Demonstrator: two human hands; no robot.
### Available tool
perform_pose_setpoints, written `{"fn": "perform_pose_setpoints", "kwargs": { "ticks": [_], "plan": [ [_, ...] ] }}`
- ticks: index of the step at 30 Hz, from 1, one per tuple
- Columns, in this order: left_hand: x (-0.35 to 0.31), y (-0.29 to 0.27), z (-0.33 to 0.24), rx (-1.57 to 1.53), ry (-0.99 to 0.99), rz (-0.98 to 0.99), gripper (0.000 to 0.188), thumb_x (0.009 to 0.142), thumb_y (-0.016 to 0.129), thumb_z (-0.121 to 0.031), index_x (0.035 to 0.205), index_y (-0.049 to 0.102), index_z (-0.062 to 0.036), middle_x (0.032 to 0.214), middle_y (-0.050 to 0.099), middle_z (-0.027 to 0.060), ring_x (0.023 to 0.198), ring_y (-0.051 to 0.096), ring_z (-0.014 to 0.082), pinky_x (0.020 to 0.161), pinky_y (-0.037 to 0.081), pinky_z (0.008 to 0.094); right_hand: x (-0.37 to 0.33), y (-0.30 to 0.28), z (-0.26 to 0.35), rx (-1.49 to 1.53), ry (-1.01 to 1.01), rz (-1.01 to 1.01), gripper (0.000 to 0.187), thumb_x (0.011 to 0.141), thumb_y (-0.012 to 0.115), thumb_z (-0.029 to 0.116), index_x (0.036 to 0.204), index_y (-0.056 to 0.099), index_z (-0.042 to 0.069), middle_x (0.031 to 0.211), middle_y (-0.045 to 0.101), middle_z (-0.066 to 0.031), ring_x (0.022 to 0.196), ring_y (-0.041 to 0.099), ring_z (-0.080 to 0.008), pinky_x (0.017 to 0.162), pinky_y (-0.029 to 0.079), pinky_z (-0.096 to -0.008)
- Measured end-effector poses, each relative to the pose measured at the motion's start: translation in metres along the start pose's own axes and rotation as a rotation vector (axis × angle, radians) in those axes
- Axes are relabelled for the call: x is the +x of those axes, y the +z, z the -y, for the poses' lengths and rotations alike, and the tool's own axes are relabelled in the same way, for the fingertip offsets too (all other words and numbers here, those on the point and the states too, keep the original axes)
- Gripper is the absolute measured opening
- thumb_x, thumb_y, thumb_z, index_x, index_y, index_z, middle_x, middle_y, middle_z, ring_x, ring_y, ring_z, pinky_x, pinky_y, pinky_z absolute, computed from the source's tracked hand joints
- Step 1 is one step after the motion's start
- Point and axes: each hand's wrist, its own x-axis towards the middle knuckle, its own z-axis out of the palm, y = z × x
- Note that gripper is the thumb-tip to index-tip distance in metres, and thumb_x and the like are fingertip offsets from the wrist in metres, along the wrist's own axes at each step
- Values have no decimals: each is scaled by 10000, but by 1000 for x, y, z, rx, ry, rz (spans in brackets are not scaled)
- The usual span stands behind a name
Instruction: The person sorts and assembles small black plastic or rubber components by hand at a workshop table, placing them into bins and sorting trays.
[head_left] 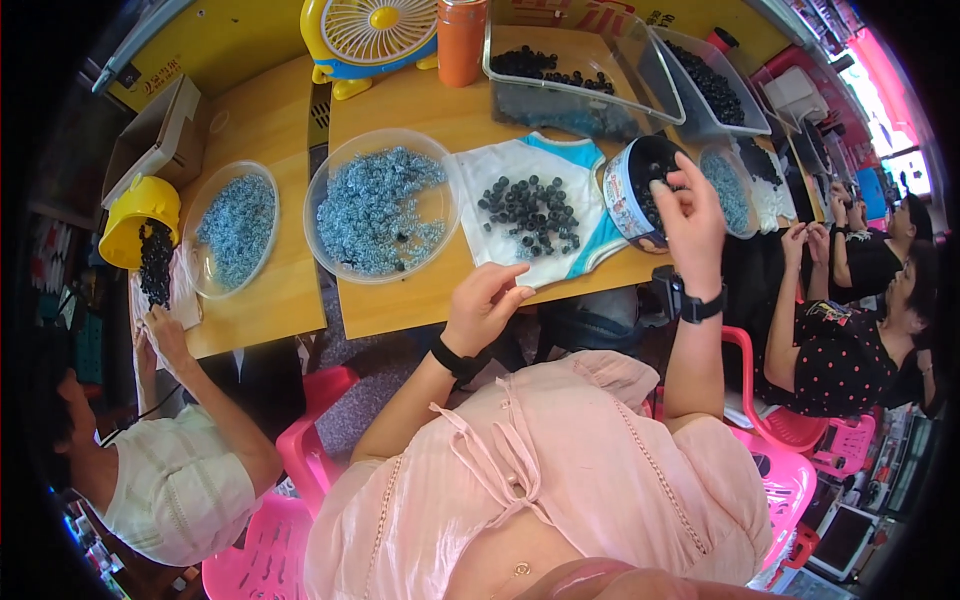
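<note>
My right hand (690, 215) is over the mouth of a tilted printed tub (625, 195) with small black round parts in it. Its thumb and forefinger stand apart, and I see nothing between them. Nearer to me, my left hand (485, 310) hovers at the front edge of a white and turquoise cloth (580, 160). A small gap shows between its thumb and forefinger, with nothing visible in it. Loose black round parts (530, 213) lie heaped on the cloth. To the left, a round clear tray (322, 250) holds many small translucent blue pieces (375, 205).
Behind the cloth stand a clear bin (560, 115) with black parts, an orange cylinder (460, 45) and a yellow fan (370, 35). At left, a co-worker's hands (165, 335) work below a yellow bucket (130, 215). More people sit at right. Pink chairs (300, 440) flank me.
</note>
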Motion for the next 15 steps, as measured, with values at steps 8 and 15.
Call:
{"fn": "perform_pose_setpoints", "kwargs": {
  "ticks": [8, 15],
  "plan": [
    [1, 0, -1, 63, -7, 31, 185, 871, 751, -121, 1042, 731, -53, 790, 652, 93, 681, 613, 225, 617, 481, 306, -9, -44, 136, 1401, -851, 768, 445, 986, 634, 368, 684, 699, 48, 743, 688, -32, 615, 639, -147, 563, 493, -244],
    [5, 5, -5, 88, -12, 30, 146, 883, 730, -98, 1020, 731, -46, 812, 669, 92, 706, 626, 230, 634, 487, 308, -24, -42, 189, 1801, -728, 874, 503, 1029, 539, 195, 534, 475, 131, 541, 422, 16, 451, 446, -143, 964, 537, -586]
  ]
}}
